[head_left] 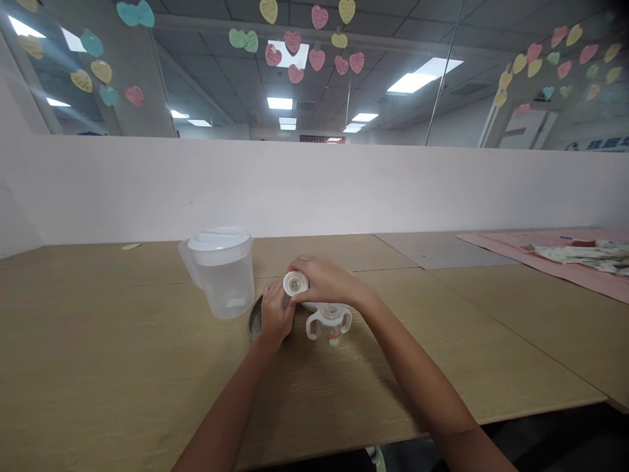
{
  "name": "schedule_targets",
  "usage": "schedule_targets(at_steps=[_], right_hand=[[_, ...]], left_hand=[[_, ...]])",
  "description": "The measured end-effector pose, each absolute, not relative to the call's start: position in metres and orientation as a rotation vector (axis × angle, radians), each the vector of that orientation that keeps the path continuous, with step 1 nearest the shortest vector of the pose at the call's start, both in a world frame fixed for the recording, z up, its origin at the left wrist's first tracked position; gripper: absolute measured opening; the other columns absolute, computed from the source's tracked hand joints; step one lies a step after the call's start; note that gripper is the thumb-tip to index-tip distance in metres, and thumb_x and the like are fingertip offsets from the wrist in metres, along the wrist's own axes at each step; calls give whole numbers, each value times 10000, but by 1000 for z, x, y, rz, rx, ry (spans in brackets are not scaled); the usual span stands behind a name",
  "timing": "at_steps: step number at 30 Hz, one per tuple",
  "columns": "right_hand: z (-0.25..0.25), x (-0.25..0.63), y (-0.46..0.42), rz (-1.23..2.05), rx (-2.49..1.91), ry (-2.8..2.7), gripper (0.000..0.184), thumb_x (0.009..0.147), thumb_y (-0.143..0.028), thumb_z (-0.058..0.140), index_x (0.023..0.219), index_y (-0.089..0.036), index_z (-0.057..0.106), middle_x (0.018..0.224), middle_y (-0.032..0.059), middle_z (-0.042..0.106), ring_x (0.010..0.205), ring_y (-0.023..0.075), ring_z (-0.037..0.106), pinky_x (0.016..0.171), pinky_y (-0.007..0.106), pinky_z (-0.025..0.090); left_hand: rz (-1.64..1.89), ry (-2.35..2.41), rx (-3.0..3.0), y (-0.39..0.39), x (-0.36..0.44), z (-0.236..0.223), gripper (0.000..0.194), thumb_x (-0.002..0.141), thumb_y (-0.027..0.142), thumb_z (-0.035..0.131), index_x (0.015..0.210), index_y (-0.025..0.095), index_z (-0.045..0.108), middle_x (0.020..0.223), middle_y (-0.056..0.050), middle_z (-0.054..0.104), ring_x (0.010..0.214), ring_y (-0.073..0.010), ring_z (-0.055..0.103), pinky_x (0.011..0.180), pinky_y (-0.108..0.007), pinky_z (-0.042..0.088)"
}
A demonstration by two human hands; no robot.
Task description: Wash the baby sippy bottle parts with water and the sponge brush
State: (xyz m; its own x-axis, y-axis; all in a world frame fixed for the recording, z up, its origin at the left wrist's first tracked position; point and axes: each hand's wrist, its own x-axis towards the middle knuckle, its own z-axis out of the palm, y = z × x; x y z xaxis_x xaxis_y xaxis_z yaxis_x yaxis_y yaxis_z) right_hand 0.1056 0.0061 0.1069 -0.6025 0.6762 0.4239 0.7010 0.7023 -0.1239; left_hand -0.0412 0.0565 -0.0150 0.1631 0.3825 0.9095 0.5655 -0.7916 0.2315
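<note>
My right hand (325,280) is closed around a white round cap-like piece (295,284), its ringed end facing me. Directly below and left of it, my left hand (276,309) has its fingers curled in. It meets the right hand at the white piece; what lies inside its grip is hidden. Just under my right wrist a clear baby bottle (328,331) with two white handles and red print stands upright. A dark, round-rimmed metal dish (254,319) shows partly behind my left hand. Part of a pale item behind the bottle is covered by my right hand.
A translucent lidded pitcher (226,282) stands left of my hands on the wooden table (122,367). A small flat beige piece (131,246) lies at the back left. Far right, a pink cloth (496,244) carries folded fabric (584,255). A white wall (304,190) borders the table's back.
</note>
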Motion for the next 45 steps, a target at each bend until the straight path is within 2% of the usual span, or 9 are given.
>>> schedule_targets(at_steps=[16,27,31,35,40,45], right_hand=[[110,100,0,-98,-1096,-2440,384,725,-412,671,961,-133,556,922,77,589,833,188,530,718,284,367],[111,98,0,-112,-1103,-2429,382,726,-398,676,962,-121,562,928,79,584,826,179,525,707,272,363],[111,98,0,-88,-1133,-2420,389,713,-386,691,970,-125,561,938,79,585,839,184,528,716,278,368],[107,102,3,-75,-1117,-2448,368,706,-330,698,991,-150,553,971,76,586,869,188,530,722,279,368],[106,110,7,-109,-1107,-2497,333,720,-275,664,1017,-177,547,995,62,600,891,185,539,701,263,358],[111,116,4,-64,-1165,-2491,310,706,-297,665,985,-198,572,940,37,622,847,176,550,665,249,346]], left_hand=[[-1811,-1048,-2317,57,-40,-20,451,892,455,284,894,160,626,875,-107,659,820,-231,596,730,-360,476],[-1826,-1102,-2348,57,-40,-19,494,881,491,275,876,154,635,849,-112,662,817,-242,604,714,-368,482],[-1786,-1163,-2372,57,-40,-20,432,875,444,308,865,141,617,857,-118,658,809,-242,602,703,-365,478],[-1718,-1231,-2408,59,-39,-24,335,856,393,384,919,133,585,901,-123,654,824,-243,600,716,-362,471],[-1694,-1182,-2395,57,-37,-20,332,857,399,409,983,138,570,927,-120,650,849,-248,596,738,-365,457],[-1700,-1158,-2393,52,-34,-14,299,860,352,439,1056,156,550,986,-106,643,885,-229,592,774,-345,446]])
